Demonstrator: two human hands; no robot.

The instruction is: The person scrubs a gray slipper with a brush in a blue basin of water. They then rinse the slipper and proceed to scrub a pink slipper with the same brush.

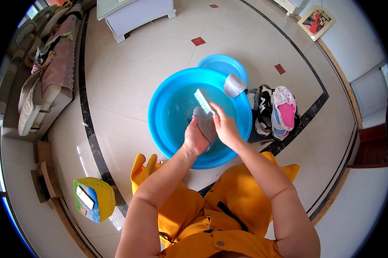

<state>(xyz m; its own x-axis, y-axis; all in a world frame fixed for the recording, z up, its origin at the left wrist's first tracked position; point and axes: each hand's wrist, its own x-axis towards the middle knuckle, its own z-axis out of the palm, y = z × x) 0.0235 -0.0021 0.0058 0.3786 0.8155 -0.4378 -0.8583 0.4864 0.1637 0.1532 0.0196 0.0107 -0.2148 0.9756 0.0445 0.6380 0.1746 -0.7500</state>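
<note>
My left hand (195, 138) is closed around the side of a grey shoe (207, 124), held tilted over a large blue basin (156, 122). In my right hand (225, 127) is a pale scrub brush (204, 101), gripped near its lower end. The brush is slanted close to the upper end of the shoe; whether its bristles touch the shoe I cannot tell. Water fills the lower part of the basin, and something dark shows beside my left fingers. A silver-grey curved piece (234, 86) hangs over the basin's far right rim.
Behind the large basin lies a smaller blue basin (226, 63). Several shoes (284, 109) stand on the floor at the right. A yellow stool (103, 200) with a phone (85, 198) on it is at the lower left. Along the left wall runs a sofa (58, 64); a white cabinet (138, 17) stands ahead.
</note>
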